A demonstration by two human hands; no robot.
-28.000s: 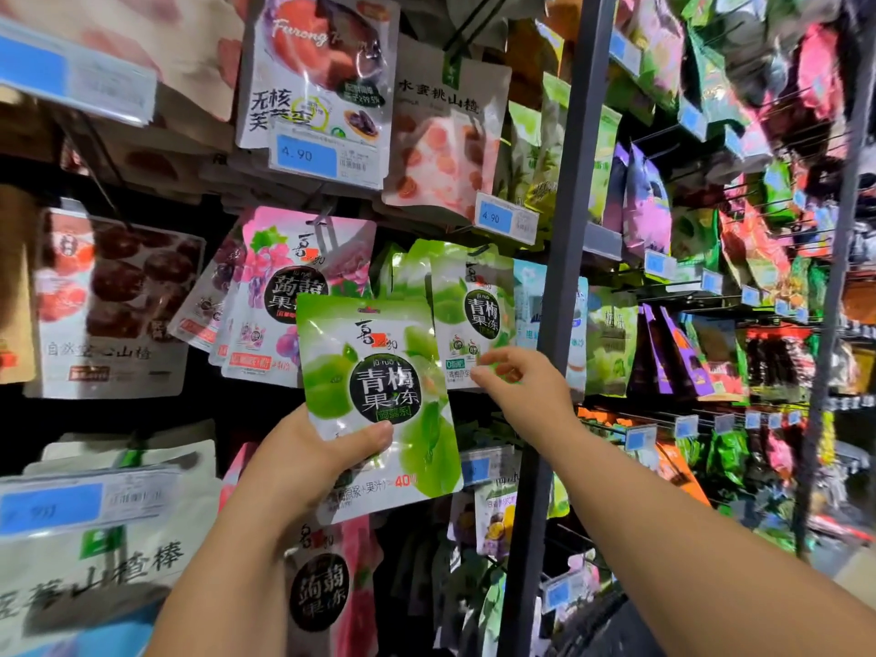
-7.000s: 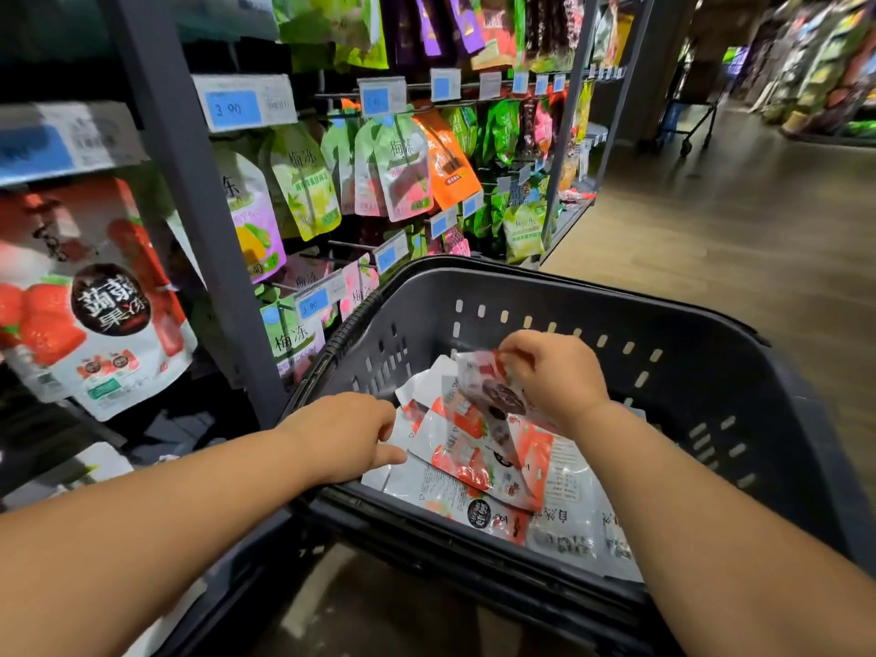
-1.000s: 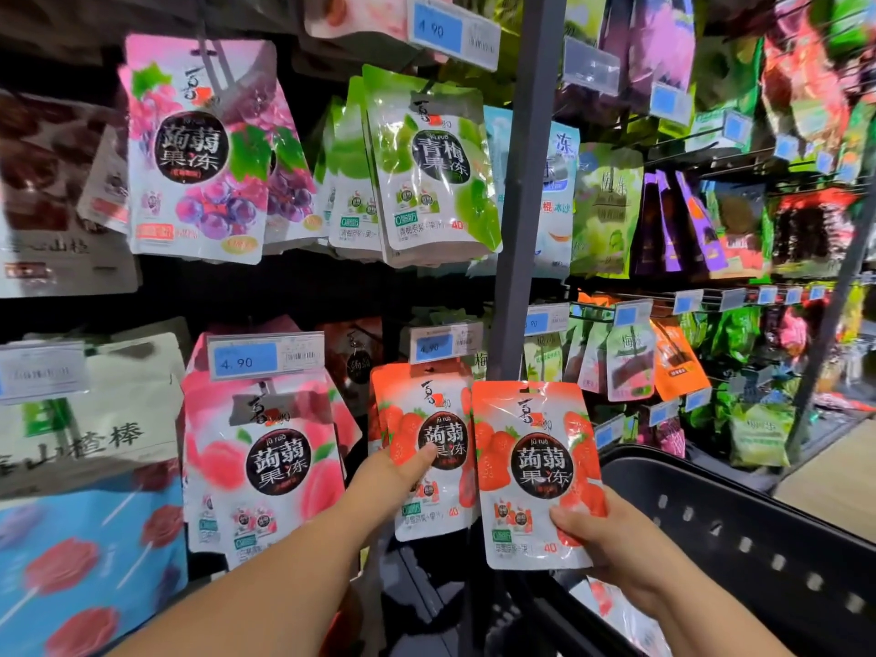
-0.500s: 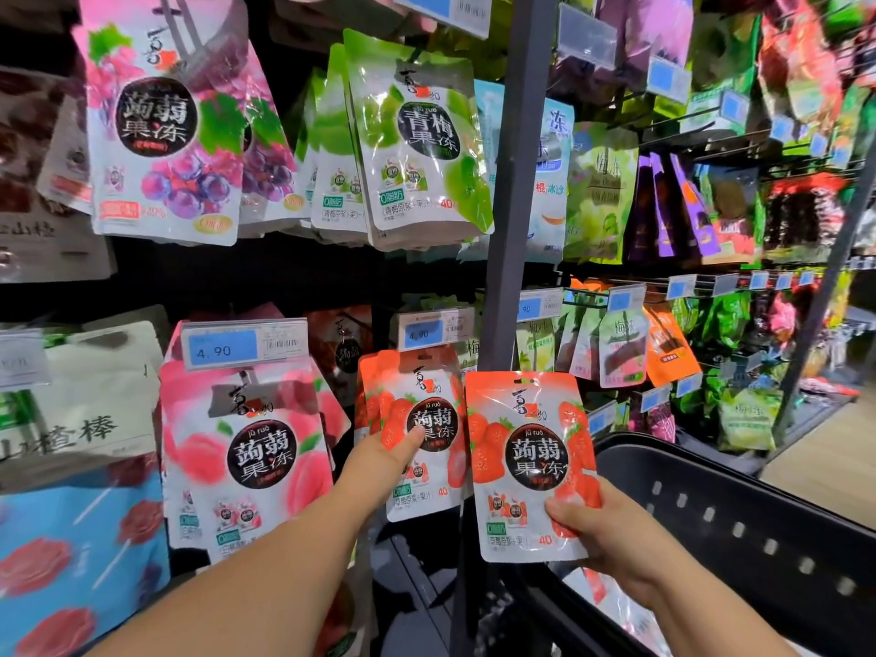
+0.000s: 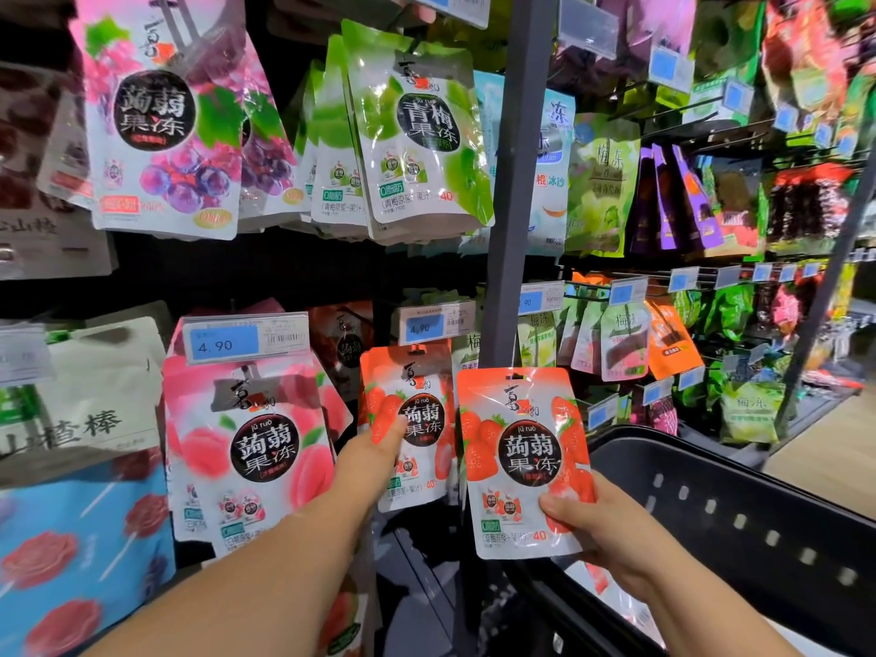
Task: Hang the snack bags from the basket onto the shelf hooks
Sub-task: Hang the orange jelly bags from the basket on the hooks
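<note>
The right hand (image 5: 604, 531) pinches the loose strawberry bag (image 5: 519, 459) at its lower right corner, thumb on the front. The left hand (image 5: 372, 462) grips the hanging strawberry bag (image 5: 415, 419) just beside it, thumb on the front, fingers hidden behind. The basket (image 5: 758, 519) sits below the right hand.

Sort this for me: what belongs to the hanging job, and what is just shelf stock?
Job: loose strawberry bag, pinched by right hand; left hand holding the hung strawberry bags; basket.
Bystanders: peach bags; grape bags; green plum bags; price tag.
</note>
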